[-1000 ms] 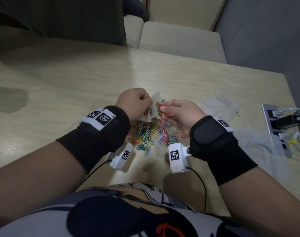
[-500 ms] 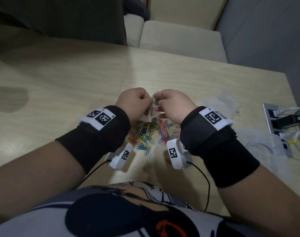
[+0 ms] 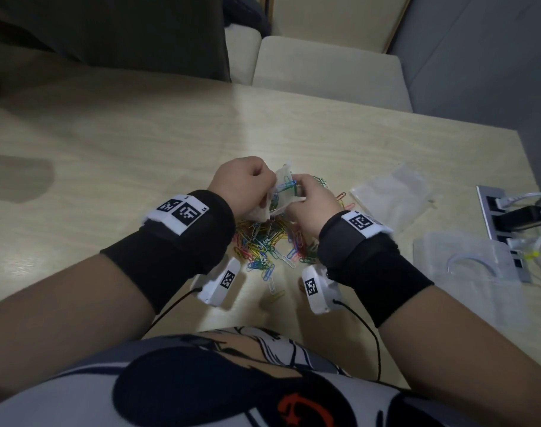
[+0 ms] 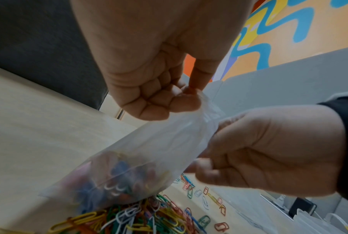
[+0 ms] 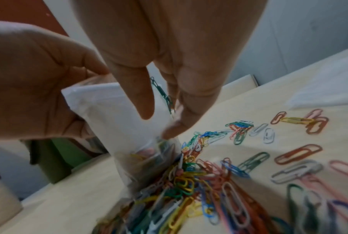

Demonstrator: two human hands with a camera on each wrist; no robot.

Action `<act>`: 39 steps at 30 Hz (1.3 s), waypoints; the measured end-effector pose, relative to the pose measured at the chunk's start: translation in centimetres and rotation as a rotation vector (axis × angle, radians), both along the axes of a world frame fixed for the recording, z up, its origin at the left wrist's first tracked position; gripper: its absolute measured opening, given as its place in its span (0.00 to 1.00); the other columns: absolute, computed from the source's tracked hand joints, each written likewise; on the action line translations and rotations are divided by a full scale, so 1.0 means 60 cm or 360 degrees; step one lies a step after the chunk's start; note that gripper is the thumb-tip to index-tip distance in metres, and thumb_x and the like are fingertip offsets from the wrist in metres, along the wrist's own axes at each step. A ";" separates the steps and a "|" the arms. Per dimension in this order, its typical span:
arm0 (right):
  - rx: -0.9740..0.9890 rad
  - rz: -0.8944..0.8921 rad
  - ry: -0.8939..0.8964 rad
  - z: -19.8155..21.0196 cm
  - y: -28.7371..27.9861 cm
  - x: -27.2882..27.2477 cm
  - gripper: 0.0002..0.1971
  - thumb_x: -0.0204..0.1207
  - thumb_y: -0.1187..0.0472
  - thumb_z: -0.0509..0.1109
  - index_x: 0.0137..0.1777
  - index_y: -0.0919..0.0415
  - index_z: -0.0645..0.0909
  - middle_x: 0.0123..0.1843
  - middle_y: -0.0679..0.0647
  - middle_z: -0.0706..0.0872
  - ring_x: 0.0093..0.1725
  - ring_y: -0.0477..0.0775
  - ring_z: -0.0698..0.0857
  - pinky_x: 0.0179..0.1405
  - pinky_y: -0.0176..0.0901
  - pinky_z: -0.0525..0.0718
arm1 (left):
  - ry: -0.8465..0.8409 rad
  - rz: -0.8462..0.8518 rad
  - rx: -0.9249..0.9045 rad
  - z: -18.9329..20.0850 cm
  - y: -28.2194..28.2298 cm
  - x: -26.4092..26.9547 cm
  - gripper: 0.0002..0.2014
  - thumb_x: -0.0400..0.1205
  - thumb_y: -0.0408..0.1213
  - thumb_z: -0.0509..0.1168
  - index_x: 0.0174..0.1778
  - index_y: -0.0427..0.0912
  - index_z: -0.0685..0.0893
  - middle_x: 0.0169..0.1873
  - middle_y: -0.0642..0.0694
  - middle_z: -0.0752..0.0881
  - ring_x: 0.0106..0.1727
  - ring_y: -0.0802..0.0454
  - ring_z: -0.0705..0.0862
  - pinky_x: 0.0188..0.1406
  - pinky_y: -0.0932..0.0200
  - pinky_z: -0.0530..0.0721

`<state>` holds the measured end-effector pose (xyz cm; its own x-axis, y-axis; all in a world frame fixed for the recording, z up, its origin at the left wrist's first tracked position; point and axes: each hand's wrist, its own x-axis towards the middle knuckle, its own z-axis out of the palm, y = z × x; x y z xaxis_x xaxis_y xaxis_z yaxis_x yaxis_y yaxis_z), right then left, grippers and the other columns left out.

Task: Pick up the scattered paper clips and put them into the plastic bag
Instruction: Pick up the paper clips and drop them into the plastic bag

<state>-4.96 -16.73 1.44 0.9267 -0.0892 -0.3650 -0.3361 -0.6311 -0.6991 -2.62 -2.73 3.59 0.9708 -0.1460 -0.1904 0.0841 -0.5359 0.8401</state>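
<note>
A small clear plastic bag hangs upright over a pile of coloured paper clips on the wooden table. My left hand pinches its top corner in a fist. At the bag's mouth is my right hand, thumb on the bag's face and fingers pointing down. A string of green clips hangs between them. Several clips lie in the bag's bottom. Loose clips spread to the right.
Spare clear bags lie right of the pile. A clear plastic box and a power strip with cables sit at the table's right edge. Beige seats stand beyond the far edge.
My right hand has swung left from beside the bag to its mouth and turned knuckles up. The red clips it held are out of sight. The left hand has stayed put.
</note>
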 end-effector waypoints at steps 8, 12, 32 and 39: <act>-0.0055 -0.0139 -0.0185 0.031 -0.016 0.016 0.04 0.70 0.59 0.71 0.43 0.51 0.85 0.40 0.51 0.90 0.46 0.57 0.90 0.51 0.57 0.87 | 0.0033 0.0051 0.0025 0.001 0.000 0.006 0.13 0.70 0.41 0.60 0.31 0.33 0.83 0.32 0.38 0.89 0.39 0.39 0.86 0.47 0.41 0.87; -0.0143 -0.0012 -0.0164 0.052 -0.004 0.017 0.06 0.73 0.60 0.70 0.45 0.59 0.88 0.38 0.55 0.92 0.44 0.59 0.91 0.51 0.57 0.88 | 0.0008 0.0036 0.0070 0.000 -0.008 0.001 0.12 0.75 0.36 0.61 0.33 0.32 0.84 0.31 0.40 0.87 0.42 0.40 0.86 0.48 0.46 0.85; -0.0829 0.0189 0.0752 -0.061 -0.038 -0.140 0.34 0.67 0.54 0.77 0.68 0.60 0.63 0.60 0.61 0.77 0.56 0.62 0.82 0.46 0.47 0.80 | -0.0007 0.0148 0.0083 -0.009 0.004 0.013 0.12 0.76 0.37 0.62 0.37 0.32 0.85 0.32 0.43 0.86 0.38 0.45 0.83 0.48 0.46 0.85; -0.0642 0.0143 0.0317 -0.062 -0.027 -0.089 0.12 0.75 0.62 0.68 0.57 0.61 0.74 0.50 0.59 0.86 0.48 0.61 0.83 0.42 0.41 0.76 | -0.0054 0.0110 0.0111 -0.003 0.005 0.010 0.12 0.75 0.37 0.62 0.34 0.33 0.85 0.32 0.44 0.88 0.41 0.44 0.85 0.47 0.48 0.84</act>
<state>-10.29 -18.32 -2.30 0.8525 -0.1831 -0.4896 -0.3705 -0.8725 -0.3187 -2.01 -2.43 3.41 0.9842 -0.0660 -0.1643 0.0949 -0.5871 0.8040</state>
